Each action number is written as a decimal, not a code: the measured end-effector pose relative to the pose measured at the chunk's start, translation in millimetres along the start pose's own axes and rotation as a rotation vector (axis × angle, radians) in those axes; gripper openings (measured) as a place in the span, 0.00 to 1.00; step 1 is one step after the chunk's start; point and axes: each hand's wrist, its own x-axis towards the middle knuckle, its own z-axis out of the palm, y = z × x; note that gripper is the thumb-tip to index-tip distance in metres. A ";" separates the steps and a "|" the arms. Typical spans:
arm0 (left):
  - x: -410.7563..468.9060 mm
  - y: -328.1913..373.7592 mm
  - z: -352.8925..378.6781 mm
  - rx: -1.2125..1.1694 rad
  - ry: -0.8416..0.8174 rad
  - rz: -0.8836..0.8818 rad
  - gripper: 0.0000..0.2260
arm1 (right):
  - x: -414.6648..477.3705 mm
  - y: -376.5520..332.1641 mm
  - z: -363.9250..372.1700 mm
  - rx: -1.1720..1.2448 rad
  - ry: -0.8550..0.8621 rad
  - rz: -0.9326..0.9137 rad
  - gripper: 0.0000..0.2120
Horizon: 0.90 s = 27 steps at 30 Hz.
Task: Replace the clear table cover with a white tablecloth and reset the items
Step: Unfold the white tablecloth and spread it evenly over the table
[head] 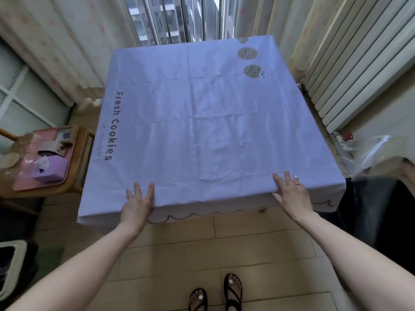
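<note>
White tablecloth (pixel 202 131), printed "Fresh Cookies", is spread over the whole table. Left hand (pixel 137 204) and right hand (pixel 292 194) are laid flat on its near edge, fingers extended, arms outstretched, nothing grasped.

Radiator (pixel 350 70) right of tablecloth (pixel 202 131), stool (pixel 82 149) left

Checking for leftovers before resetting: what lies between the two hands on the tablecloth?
Only bare, creased tablecloth between the left hand and right hand, seen in head view.
</note>
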 end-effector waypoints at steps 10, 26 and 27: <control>-29.6 11.4 28.8 -0.301 0.263 -0.007 0.39 | -24.2 -41.4 33.7 0.172 0.067 0.109 0.41; -55.1 63.2 113.8 -1.770 -0.414 -0.664 0.26 | -42.8 -57.8 128.1 1.615 -0.198 0.784 0.27; -46.3 63.1 115.5 -2.016 -0.472 -0.753 0.28 | -34.5 -53.3 134.0 1.769 -0.213 0.818 0.26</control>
